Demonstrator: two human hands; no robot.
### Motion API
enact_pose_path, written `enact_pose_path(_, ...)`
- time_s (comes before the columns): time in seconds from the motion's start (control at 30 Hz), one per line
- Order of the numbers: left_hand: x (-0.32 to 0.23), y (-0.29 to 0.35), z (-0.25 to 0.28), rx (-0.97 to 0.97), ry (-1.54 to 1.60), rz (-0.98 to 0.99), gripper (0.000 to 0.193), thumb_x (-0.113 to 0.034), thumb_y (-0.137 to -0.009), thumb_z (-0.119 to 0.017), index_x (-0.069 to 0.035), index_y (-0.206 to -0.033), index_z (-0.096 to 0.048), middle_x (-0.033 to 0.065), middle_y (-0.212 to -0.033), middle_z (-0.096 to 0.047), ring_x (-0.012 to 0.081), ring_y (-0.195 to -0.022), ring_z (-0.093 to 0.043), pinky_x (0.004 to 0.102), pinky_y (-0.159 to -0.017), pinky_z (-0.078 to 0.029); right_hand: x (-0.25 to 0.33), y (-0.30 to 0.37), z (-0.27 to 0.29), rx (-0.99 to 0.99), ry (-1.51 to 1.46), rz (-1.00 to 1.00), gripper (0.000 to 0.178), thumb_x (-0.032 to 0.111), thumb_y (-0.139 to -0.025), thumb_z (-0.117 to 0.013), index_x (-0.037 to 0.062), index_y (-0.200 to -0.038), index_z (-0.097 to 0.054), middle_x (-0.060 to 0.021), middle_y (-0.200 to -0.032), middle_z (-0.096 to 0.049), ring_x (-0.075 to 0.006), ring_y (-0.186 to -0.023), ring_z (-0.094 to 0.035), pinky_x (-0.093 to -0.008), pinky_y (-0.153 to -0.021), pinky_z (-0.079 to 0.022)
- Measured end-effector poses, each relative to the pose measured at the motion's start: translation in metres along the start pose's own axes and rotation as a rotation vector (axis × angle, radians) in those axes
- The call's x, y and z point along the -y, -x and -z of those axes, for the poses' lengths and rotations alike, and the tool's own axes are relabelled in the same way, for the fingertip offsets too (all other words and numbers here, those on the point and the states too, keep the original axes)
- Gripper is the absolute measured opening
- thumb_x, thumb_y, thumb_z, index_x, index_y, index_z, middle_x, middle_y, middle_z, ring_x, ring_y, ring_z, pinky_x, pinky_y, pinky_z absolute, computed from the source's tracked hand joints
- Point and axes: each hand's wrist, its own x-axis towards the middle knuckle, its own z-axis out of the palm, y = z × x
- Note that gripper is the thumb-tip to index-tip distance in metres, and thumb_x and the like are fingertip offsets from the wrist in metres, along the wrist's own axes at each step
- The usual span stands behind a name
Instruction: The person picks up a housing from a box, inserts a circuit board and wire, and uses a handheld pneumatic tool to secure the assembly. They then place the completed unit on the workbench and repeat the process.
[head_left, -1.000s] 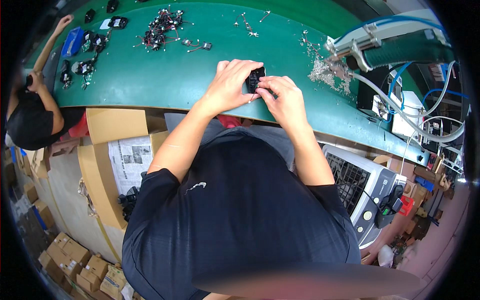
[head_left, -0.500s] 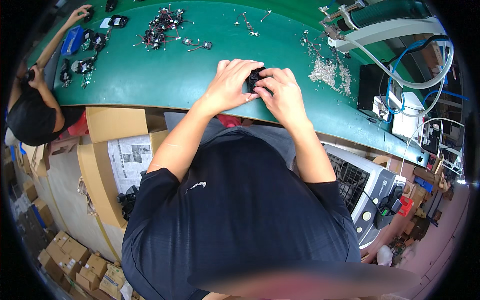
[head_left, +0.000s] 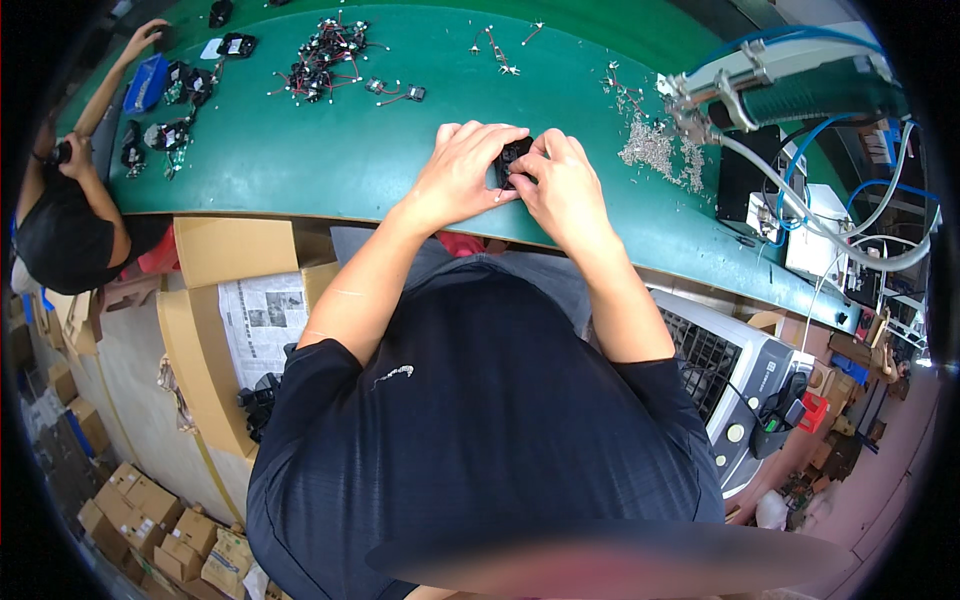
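Note:
A small black plastic housing is between my hands at the near edge of the green workbench. My left hand curls round its left side, thumb at the bottom and fingers along the top, and holds it. Fingertips of my right hand are pinched together against its right side; whatever small part they may grip is hidden. Beyond my hands, wired connectors lie in a heap, with two small wired pieces beside it. A scatter of tiny silvery screws or pins lies to the right.
A jointed arm tool with a green body and hoses overhangs the bench's right side. At the left, a co-worker sits near black housings and a blue tray. An open carton and a grey fan unit stand below the bench.
The arm tool on the right has swung downward and to the right. My right fingers have shifted slightly on the housing. The co-worker's far hand no longer shows the black piece clearly.

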Motion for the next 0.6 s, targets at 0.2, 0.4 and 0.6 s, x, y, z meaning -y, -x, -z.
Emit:
enact_pose_path(0.2,0.0005,0.0008,-0.0011,-0.012,-0.005,-0.004,0.077,-0.022,-0.066,-0.091,-0.009,-0.135,-0.059,0.0061,-0.128,-0.066,0.0258,-0.112,-0.06,0.0413,-0.097,-0.039,0.0005,-0.0025,0.0024,0.042,0.057,0.02,0.012,0.009,-0.079,-0.077,0.0097,-0.091,-0.079,-0.0069,-0.097,-0.062,-0.028,-0.096,-0.06,-0.0415,-0.085,-0.054)
enact_pose_path(0.4,0.002,0.0007,-0.0012,-0.014,0.002,-0.007,0.074,-0.022,-0.066,-0.091,-0.009,-0.133,-0.061,0.006,-0.128,-0.067,0.0258,-0.111,-0.061,0.0411,-0.096,-0.039,0.0006,-0.0036,-0.0023,0.043,0.083,-0.006,0.01,0.011,-0.079,-0.077,0.0087,-0.089,-0.079,-0.0076,-0.096,-0.063,-0.0285,-0.095,-0.061,-0.0414,-0.085,-0.054)
enact_pose_path(0.6,0.0019,0.0013,-0.0013,-0.012,0.016,0.0,0.079,-0.02,-0.064,-0.091,-0.011,-0.136,-0.059,0.0074,-0.131,-0.066,0.0279,-0.113,-0.062,0.0423,-0.098,-0.04,0.0005,-0.0027,-0.0022,0.012,0.108,0.026,0.007,0.011,-0.079,-0.075,0.0049,-0.082,-0.076,-0.0092,-0.095,-0.063,-0.029,-0.093,-0.061,-0.0422,-0.083,-0.053)
